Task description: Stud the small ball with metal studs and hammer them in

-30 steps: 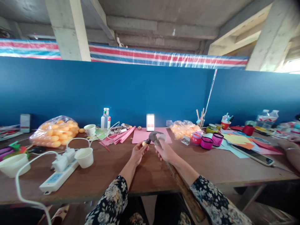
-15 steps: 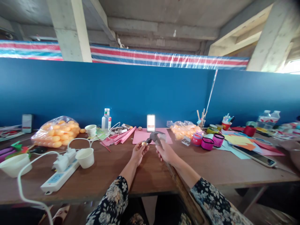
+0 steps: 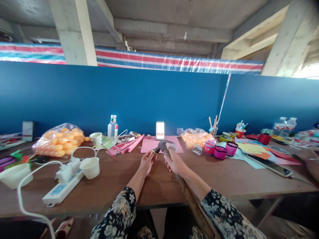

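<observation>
My right hand (image 3: 174, 163) is closed round the upper handle of a claw hammer (image 3: 193, 199), just below its dark metal head. The long wooden handle slants back under my right forearm to the table's front edge. My left hand (image 3: 147, 162) pinches a small gold-coloured round piece (image 3: 155, 151) at its fingertips; its exact kind is too small to make out. The hammer's face is right beside this piece, and I cannot tell whether they touch. Both hands are above the brown table (image 3: 159, 186), in front of a pink sheet (image 3: 149, 144).
Left are a power strip (image 3: 59, 191) with cables, white cups (image 3: 90, 167), a bag of orange balls (image 3: 59, 141) and pink paper strips (image 3: 129, 145). Right are another ball bag (image 3: 196, 137), pink-and-black rolls (image 3: 220, 152), coloured paper (image 3: 251, 149) and a phone (image 3: 270, 165). A blue partition (image 3: 149, 96) stands behind.
The hammer head and my right hand have shifted slightly left, closer to the small round piece. My left hand has turned that piece a little and stays in nearly the same place.
</observation>
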Action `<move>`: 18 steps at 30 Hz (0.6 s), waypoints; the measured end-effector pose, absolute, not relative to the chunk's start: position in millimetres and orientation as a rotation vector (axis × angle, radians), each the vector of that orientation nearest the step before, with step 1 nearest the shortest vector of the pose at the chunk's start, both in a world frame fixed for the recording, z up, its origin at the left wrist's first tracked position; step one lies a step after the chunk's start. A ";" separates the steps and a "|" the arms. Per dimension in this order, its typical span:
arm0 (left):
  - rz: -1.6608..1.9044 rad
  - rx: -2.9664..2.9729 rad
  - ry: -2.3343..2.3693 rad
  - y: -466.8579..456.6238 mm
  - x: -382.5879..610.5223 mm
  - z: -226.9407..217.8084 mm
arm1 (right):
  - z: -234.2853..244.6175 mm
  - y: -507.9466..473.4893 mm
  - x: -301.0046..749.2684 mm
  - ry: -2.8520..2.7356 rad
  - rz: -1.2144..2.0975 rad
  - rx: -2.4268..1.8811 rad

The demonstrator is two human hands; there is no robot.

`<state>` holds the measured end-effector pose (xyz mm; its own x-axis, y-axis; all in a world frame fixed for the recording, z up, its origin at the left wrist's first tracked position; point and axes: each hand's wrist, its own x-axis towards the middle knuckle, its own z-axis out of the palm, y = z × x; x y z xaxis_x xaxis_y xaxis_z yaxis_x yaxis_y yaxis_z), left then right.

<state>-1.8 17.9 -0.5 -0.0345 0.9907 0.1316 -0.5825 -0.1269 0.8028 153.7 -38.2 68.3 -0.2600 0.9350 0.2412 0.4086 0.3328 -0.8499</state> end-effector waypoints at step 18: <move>1.515 0.774 0.677 16.7 -2.1 0.1 | 57.2 -36.0 152.1 -1.812 0.840 -1.197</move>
<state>-2.1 16.7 0.1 -0.0325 0.9961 0.0823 -0.6032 -0.0852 0.7930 152.1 -36.0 57.2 -0.2411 0.9372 0.2522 0.4129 0.3342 -0.8472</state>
